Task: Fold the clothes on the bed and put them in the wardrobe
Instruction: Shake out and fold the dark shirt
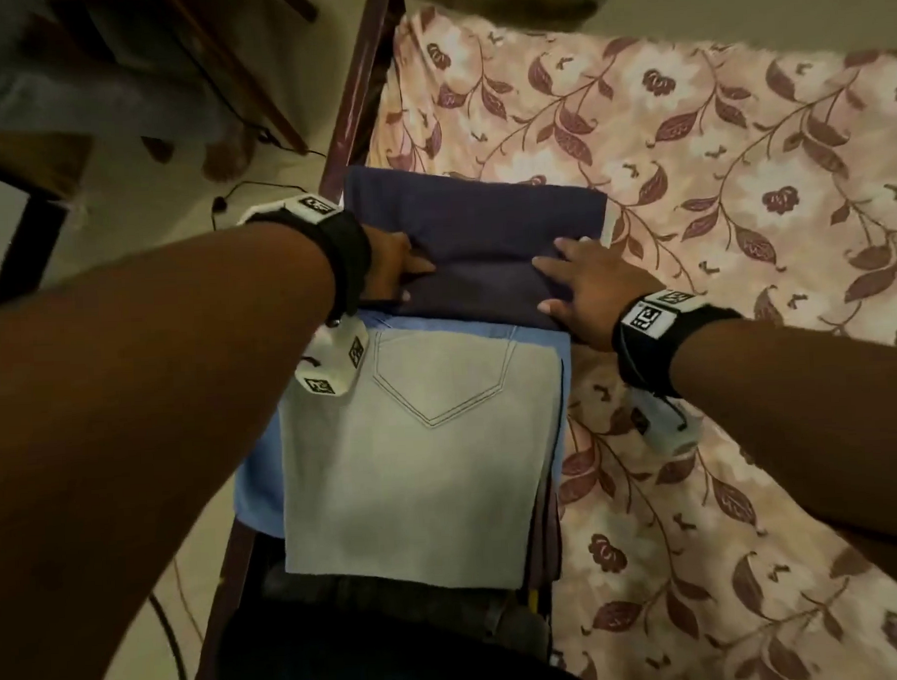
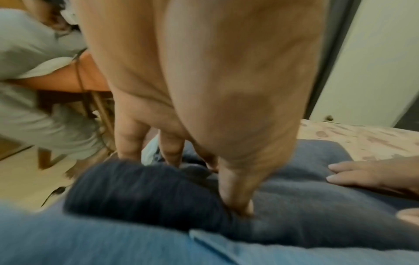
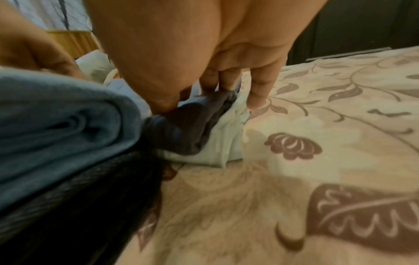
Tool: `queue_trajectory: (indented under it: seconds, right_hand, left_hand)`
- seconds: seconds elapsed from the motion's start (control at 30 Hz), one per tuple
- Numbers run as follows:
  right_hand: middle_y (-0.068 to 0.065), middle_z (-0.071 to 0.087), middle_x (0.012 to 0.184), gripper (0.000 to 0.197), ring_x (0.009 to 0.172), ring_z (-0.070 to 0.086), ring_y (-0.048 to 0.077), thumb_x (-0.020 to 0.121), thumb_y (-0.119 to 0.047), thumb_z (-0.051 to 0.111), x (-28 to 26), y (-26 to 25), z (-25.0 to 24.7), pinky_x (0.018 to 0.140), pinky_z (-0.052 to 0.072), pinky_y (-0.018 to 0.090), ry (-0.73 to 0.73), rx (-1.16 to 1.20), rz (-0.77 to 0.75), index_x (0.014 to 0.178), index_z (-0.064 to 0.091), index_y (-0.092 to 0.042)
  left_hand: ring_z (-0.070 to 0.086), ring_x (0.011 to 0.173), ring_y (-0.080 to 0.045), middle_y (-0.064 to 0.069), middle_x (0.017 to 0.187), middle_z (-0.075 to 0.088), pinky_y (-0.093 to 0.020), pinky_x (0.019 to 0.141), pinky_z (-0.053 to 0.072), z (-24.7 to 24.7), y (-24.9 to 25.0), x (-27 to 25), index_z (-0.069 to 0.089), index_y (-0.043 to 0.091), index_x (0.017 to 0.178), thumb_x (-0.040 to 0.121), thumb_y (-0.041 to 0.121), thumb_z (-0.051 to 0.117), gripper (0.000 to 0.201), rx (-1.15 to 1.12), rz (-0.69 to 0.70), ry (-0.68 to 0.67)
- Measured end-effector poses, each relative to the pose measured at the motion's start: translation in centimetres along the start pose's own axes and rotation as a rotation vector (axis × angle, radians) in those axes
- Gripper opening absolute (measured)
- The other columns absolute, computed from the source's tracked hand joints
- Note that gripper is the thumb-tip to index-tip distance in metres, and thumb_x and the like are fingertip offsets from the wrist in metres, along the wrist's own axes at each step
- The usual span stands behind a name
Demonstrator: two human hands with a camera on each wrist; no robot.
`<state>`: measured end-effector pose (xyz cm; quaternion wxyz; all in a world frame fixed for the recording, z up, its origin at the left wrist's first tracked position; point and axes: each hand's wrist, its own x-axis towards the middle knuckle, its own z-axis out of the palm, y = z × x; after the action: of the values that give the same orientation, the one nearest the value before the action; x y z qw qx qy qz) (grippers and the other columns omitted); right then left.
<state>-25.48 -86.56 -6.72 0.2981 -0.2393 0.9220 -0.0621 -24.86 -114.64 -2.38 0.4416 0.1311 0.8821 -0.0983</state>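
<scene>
A folded navy garment [image 1: 477,220] lies near the bed's left edge, on top of a white one [image 1: 608,227]. My left hand [image 1: 397,262] holds its left near edge: the thumb [image 2: 235,197] presses into the top and the fingers [image 2: 129,143] go down behind a raised fold. My right hand [image 1: 572,283] lies on the right near corner with fingers straight and spread. The right wrist view shows that corner of the navy garment [image 3: 192,125] under the right hand [image 3: 204,96]. Closer to me sit folded grey jeans [image 1: 425,443], back pocket up, on a light blue garment [image 1: 257,481] and darker folded clothes.
The floral bedsheet [image 1: 737,173] stretches to the right and far side. A dark wooden bed rail [image 1: 363,86] runs along the left. On the floor beyond it are furniture legs and a black cable [image 1: 224,200]. A seated person in grey [image 2: 34,89] is at the left.
</scene>
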Motion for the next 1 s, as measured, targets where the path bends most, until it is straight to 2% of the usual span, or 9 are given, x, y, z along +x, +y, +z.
queue_trajectory:
  seconds: [0.17, 0.27, 0.33, 0.43, 0.6, 0.77, 0.83, 0.93, 1.0]
  right_hand:
    - [0.006, 0.002, 0.17, 0.065, 0.156, -0.001, 0.031, 0.105, -0.039, 0.046, -0.4, -1.0, 1.2, 0.127, 0.009, 0.043, 0.009, 0.041, 0.027, 0.162, 0.016, -0.026]
    - [0.006, 0.01, 0.17, 0.066, 0.156, 0.008, 0.029, 0.102, -0.032, 0.053, -4.1, -0.1, 1.5, 0.125, 0.015, 0.04, 0.114, 0.182, -0.02, 0.16, 0.024, -0.024]
    - [0.007, 0.021, 0.167, 0.066, 0.151, 0.023, 0.029, 0.096, -0.028, 0.057, -7.6, 1.0, 3.0, 0.12, 0.025, 0.039, 0.16, 0.297, -0.03, 0.157, 0.033, -0.021]
    - [0.012, 0.026, 0.162, 0.069, 0.146, 0.03, 0.036, 0.092, -0.028, 0.059, -13.6, 4.5, 7.3, 0.115, 0.037, 0.043, 0.05, 0.277, 0.043, 0.156, 0.032, -0.02]
    - [0.006, 0.005, 0.169, 0.08, 0.154, 0.011, 0.03, 0.09, -0.039, 0.062, -25.2, 10.7, 13.5, 0.114, 0.037, 0.054, -0.098, 0.167, 0.143, 0.158, 0.021, -0.031]
    - [0.006, 0.013, 0.167, 0.073, 0.152, 0.019, 0.03, 0.085, -0.038, 0.065, -37.3, 16.8, 19.3, 0.112, 0.04, 0.055, -0.109, 0.243, 0.19, 0.151, 0.035, -0.031]
    - [0.01, 0.02, 0.165, 0.072, 0.15, 0.022, 0.033, 0.085, -0.028, 0.067, -41.8, 19.2, 22.0, 0.113, 0.037, 0.055, -0.098, 0.217, 0.131, 0.151, 0.039, -0.025]
    - [0.012, 0.043, 0.144, 0.066, 0.127, 0.044, 0.037, 0.078, -0.028, 0.069, -47.0, 23.6, 25.7, 0.097, 0.046, 0.051, 0.013, 0.198, 0.008, 0.14, 0.049, -0.02]
    - [0.012, 0.049, 0.128, 0.056, 0.111, 0.048, 0.036, 0.08, -0.03, 0.068, -49.1, 25.4, 27.4, 0.087, 0.047, 0.046, 0.09, 0.238, -0.048, 0.132, 0.054, -0.016]
  left_hand:
    - [0.047, 0.139, -0.037, -0.011, 0.162, 0.029, -0.045, 0.116, 0.038, -0.4, 2.6, -1.2, 0.026, 0.028, 0.161, 0.103, 0.034, 0.061, 0.068, 0.017, -0.105, -0.036]
    - [0.066, 0.108, -0.031, -0.006, 0.122, 0.067, -0.042, 0.092, 0.056, -2.7, 6.5, -3.9, 0.063, 0.027, 0.132, 0.094, 0.032, 0.07, 0.039, 0.032, -0.122, 0.029]
    - [0.067, 0.095, -0.028, -0.001, 0.106, 0.068, -0.039, 0.082, 0.057, -3.3, 10.5, -6.2, 0.067, 0.03, 0.122, 0.093, 0.032, 0.061, 0.029, 0.017, -0.049, 0.199]
    - [0.064, 0.108, -0.031, -0.003, 0.123, 0.064, -0.041, 0.085, 0.053, -3.4, 18.4, -9.1, 0.058, 0.032, 0.134, 0.102, 0.028, 0.047, 0.034, 0.003, 0.138, 0.313]
    - [0.06, 0.12, -0.029, -0.002, 0.135, 0.061, -0.044, 0.096, 0.05, -0.8, 33.0, -11.3, 0.05, 0.031, 0.144, 0.099, 0.049, 0.053, 0.049, -0.236, 0.301, 0.311]
    - [0.058, 0.115, -0.033, -0.006, 0.132, 0.056, -0.049, 0.093, 0.053, 8.6, 51.1, -11.0, 0.054, 0.027, 0.139, 0.094, 0.046, 0.058, 0.049, -0.412, 0.186, 0.055]
    - [0.049, 0.131, -0.039, -0.01, 0.143, 0.048, -0.052, 0.102, 0.048, 12.6, 58.2, -11.8, 0.058, 0.026, 0.134, 0.093, 0.046, 0.057, 0.046, -0.495, 0.147, 0.016]
    - [0.013, 0.155, -0.046, -0.021, 0.166, 0.019, -0.056, 0.12, 0.028, 18.7, 66.9, -12.5, 0.057, 0.025, 0.133, 0.09, 0.052, 0.051, 0.051, -0.542, 0.016, 0.132]
    - [0.013, 0.155, -0.045, -0.021, 0.165, 0.024, -0.058, 0.121, 0.022, 21.8, 70.1, -13.1, 0.05, 0.026, 0.139, 0.084, 0.061, 0.048, 0.065, -0.489, -0.026, 0.263]
